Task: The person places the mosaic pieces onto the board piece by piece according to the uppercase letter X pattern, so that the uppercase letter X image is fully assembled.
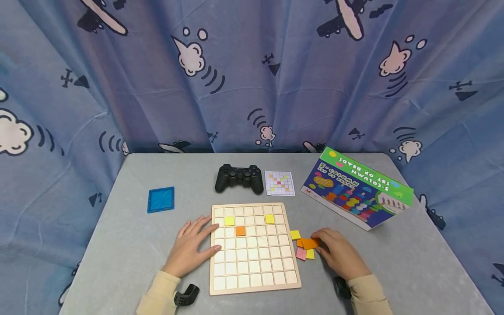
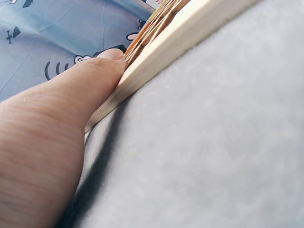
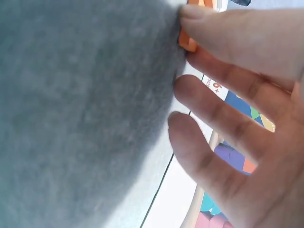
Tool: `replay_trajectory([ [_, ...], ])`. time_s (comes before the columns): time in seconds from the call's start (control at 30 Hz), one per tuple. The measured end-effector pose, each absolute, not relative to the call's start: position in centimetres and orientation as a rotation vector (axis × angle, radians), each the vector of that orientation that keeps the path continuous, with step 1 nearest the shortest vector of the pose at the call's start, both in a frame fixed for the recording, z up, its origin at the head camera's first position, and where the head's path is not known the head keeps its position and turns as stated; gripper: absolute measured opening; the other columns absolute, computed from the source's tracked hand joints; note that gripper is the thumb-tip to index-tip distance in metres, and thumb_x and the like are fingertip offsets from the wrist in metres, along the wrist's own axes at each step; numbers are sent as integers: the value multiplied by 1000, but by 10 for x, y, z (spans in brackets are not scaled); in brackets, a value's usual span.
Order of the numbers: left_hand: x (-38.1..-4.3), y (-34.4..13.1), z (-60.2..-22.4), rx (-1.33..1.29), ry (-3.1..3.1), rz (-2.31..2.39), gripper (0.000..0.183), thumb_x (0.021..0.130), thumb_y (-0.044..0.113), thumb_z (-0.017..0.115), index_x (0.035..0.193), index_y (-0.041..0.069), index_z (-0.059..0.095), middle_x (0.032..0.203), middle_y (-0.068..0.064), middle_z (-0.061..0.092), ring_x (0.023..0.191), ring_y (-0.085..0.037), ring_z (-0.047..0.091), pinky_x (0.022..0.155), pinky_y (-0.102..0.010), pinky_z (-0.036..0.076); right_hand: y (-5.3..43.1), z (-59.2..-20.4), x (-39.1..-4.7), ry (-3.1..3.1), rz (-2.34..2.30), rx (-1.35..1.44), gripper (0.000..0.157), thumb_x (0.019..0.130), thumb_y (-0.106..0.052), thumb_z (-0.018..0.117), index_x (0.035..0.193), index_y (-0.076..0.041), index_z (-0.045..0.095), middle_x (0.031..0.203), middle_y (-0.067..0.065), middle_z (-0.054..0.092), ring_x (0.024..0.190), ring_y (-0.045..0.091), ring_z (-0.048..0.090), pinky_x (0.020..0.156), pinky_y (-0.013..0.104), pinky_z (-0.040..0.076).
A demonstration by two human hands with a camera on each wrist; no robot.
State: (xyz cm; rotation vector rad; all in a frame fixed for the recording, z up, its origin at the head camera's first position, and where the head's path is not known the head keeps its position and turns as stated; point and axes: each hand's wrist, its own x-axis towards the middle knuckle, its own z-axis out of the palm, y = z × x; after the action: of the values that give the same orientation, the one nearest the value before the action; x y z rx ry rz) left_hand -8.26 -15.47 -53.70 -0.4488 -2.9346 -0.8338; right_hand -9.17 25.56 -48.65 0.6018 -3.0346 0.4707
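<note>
A wooden grid board (image 1: 255,290) lies on the table, with two yellow tiles and one orange tile (image 1: 240,231) in its cells. My left hand (image 1: 194,243) rests at the board's left edge, fingers spread and thumb touching the rim; the left wrist view shows the thumb (image 2: 102,71) against the wooden side. To the right of the board, my right hand (image 1: 339,253) pinches an orange tile (image 1: 309,243) between thumb and fingers. Beside and under it lie a pink tile (image 1: 301,253), yellow tiles (image 1: 295,235) and another orange tile, partly covered.
Behind the board are a black game controller (image 1: 239,178) and a small pattern card (image 1: 279,183) with coloured squares. A blue square tray (image 1: 160,199) lies at the left. A colourful toy box (image 1: 356,188) stands at the back right, before the curtain (image 1: 244,87).
</note>
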Motion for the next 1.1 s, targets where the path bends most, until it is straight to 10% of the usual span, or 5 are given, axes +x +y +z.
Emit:
replay_trajectory([
  [1.1,-83,-156,-539,-464,-2916,-828,59,86,62,58,136,31,54,151,2,39,142,-24,29,117,-49,13,242,-461,-112,-2954,374,665,13,83,-18,76,87,-16,64,89,-4,61,78,10,58,72,33,56],
])
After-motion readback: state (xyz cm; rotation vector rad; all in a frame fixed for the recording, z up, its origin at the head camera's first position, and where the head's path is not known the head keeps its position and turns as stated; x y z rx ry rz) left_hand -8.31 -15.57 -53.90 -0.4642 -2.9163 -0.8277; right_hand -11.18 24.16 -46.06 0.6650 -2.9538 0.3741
